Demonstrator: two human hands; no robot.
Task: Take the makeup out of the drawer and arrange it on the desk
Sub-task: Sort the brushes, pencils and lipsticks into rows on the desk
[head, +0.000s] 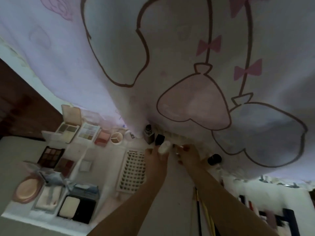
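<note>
Head view: left hand [156, 159] grips white bottle [164, 147]; right hand [187, 155] grasp unclear; lash tray [132, 171] reads "XOYO".

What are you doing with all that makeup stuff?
A person is laying makeup out on a desk by a printed curtain. The left hand holds a small white bottle near a row of bottles by the curtain. The right hand reaches in beside it; its grip is too blurry to judge. Open palettes and compacts lie in rows to the left, with a lash tray in the middle.
</note>
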